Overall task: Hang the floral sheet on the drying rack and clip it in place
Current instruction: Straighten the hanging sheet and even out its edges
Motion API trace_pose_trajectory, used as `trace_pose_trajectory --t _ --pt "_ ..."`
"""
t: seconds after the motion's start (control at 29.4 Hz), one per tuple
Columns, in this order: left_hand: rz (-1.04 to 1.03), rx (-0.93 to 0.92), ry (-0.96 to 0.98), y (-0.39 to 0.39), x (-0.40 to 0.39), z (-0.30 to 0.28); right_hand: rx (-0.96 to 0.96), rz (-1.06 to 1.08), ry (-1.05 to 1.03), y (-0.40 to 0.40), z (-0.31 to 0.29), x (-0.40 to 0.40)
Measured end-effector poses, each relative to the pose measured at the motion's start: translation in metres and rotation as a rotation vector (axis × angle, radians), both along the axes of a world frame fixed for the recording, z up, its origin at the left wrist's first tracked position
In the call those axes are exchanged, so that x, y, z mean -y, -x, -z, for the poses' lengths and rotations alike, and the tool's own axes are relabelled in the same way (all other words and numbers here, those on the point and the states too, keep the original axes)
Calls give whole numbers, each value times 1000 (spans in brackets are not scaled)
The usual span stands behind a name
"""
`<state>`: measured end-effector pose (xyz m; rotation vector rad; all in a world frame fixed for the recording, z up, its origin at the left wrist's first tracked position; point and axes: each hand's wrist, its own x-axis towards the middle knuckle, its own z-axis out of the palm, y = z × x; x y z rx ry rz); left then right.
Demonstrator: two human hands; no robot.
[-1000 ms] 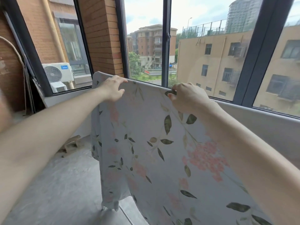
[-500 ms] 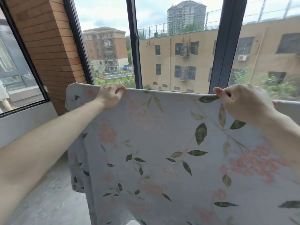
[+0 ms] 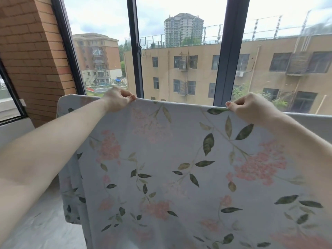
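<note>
Floral sheet (image 3: 179, 168): spread wide before the window, top edge taut between both hands, lower part hanging; rack not visible, possibly beneath the fold. Left hand (image 3: 117, 99), right hand (image 3: 251, 108): fingers curled, pinching the hem; keep tension even and the edge level.

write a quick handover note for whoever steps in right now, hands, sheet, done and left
Left hand: pinches the sheet's top edge, left of middle.
Right hand: pinches the same edge further right.
Sheet: held up spread out in front of the window, top edge about level between the hands, the rest hanging down towards the floor; its left end droops past the left hand.
Rack and clips: not in view.
Done: sheet picked up and spread.
Left: find the rack, drape the sheet over it, then clip it in place.
</note>
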<state>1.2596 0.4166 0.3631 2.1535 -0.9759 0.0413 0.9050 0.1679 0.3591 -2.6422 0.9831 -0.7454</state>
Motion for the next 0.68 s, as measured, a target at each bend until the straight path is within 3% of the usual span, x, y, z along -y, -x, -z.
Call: trace_pose_trajectory --t 0.14,0.34,0.44,0.54,0.68 --pt "-16 42 -2 5 5 -6 -23 5 -180 -1 -20 0" --pt "41 65 68 13 26 -21 33 95 -46 11 -29 17" --pt "91 81 -17 12 34 -18 110 142 18 13 -25 20" --pt "105 82 -107 4 34 -11 32 151 32 6 -20 23" --pt "72 31 -114 -5 31 -4 -66 137 -109 2 -18 23"
